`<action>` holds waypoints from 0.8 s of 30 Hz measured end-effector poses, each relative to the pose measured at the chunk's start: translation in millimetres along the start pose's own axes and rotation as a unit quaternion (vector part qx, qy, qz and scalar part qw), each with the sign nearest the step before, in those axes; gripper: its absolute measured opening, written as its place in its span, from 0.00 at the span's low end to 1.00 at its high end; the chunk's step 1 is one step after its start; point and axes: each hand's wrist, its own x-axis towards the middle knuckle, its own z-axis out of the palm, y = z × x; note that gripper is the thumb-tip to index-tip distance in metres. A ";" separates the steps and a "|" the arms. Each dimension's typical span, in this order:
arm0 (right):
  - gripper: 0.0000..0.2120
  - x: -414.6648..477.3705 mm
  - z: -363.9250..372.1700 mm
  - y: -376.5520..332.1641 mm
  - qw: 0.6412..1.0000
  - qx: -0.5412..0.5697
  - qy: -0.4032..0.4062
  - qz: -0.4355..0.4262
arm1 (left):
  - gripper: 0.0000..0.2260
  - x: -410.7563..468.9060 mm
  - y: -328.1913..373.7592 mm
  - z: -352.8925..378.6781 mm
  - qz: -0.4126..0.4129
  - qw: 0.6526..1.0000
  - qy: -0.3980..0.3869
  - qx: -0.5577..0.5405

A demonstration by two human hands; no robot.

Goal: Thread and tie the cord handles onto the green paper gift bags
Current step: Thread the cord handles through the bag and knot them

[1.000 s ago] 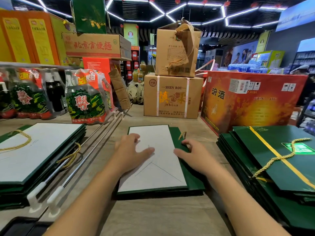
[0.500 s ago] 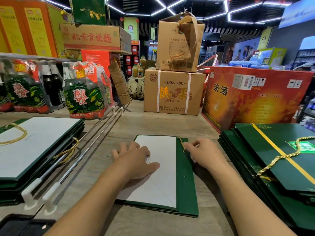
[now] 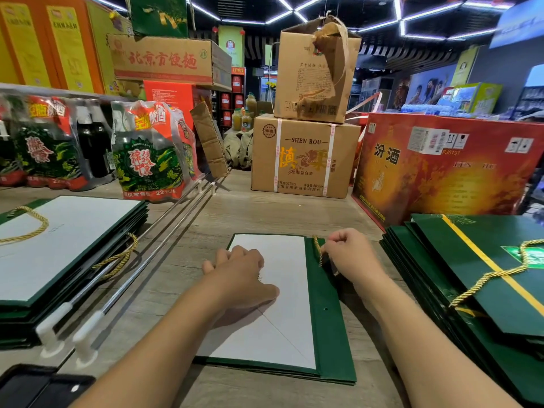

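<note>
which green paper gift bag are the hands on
The single middle green paper gift bag: left hand rests on it, right hand pinches its gold cord. Left stack and right stack lie untouched.

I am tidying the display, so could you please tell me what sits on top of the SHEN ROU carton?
A brown cardboard box with a torn top flap stands on the SHEN ROU carton. Its walls hide its contents.

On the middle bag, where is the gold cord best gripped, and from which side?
Pinch the gold cord on its stretch along the green flap, from the right, where the right hand pinches it: it lies thin and flat on paper, and the left hand presses the white panel.
</note>
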 end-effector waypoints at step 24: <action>0.02 -20.6 -5.9 -7.1 0.958 -0.028 -0.252 -0.136 | 0.16 16.8 14.4 18.2 0.097 0.939 0.091 -0.318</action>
